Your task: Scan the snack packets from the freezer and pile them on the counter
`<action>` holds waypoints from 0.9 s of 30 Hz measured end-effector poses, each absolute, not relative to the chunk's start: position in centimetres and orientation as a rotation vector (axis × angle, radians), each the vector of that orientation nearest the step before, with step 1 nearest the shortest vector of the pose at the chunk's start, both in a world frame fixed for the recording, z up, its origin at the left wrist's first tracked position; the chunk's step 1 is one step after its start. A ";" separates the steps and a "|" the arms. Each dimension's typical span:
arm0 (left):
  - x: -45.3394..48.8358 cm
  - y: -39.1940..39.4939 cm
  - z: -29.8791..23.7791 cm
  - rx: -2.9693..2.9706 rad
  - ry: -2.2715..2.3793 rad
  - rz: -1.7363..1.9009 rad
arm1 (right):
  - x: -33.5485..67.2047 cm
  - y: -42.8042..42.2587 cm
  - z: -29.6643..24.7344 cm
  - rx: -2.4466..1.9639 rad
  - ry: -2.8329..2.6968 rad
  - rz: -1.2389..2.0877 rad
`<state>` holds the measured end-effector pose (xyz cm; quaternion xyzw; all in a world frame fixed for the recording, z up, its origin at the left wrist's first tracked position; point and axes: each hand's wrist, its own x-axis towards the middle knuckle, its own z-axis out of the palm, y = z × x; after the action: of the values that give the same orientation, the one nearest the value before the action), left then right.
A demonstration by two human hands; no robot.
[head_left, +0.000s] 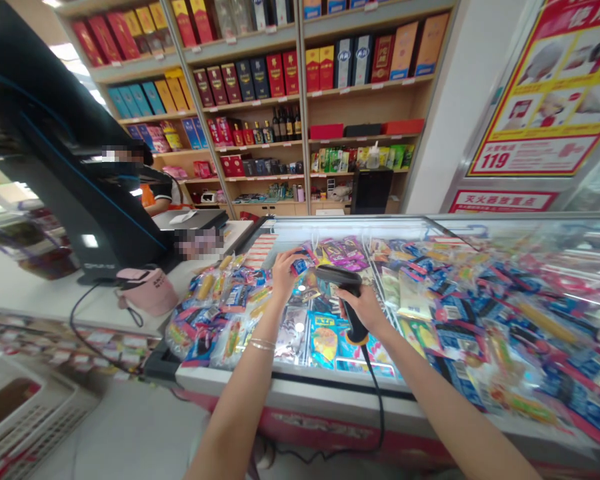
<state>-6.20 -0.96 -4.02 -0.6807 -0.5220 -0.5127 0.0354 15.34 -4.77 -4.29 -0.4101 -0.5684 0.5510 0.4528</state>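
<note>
My right hand [364, 305] is wrapped round the grip of a black barcode scanner [347, 280], whose head points left toward my other hand. From the scanner's base a black cable hangs over the freezer's front edge. My left hand [284, 272] pinches a small blue snack packet [300, 265], close in front of the scanner head. Both hands are above the glass top of a chest freezer [220, 379]. Wrapped snack packets [207, 313] lie piled left of my hands, and a larger spread of blue-and-clear packets [455, 310] covers the right side.
A checkout screen stand [95, 193] and a pink cup-shaped holder [147, 291] stand on the white counter at left. Behind it a person [155, 190] is partly hidden. Shelves of boxed bottles [275, 73] line the back. A white plastic basket [35, 413] is at lower left.
</note>
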 end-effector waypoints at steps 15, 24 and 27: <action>-19.5 -10.8 0.2 -1.428 -2.123 -0.943 | 4.6 -7.8 -2.7 -0.812 -1.329 1.783; -19.1 -12.8 -6.3 -1.546 -2.057 -0.834 | 0.6 -7.1 -6.4 -0.796 -0.998 2.153; -18.8 -12.8 -6.8 -1.504 -2.071 -0.885 | 1.0 -6.9 -6.9 -0.770 -0.975 2.151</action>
<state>-18.84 -12.81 -6.83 -0.5424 -0.7469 -0.3190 0.2150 0.96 -6.87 -6.86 -0.2935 -0.3715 0.8195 0.3228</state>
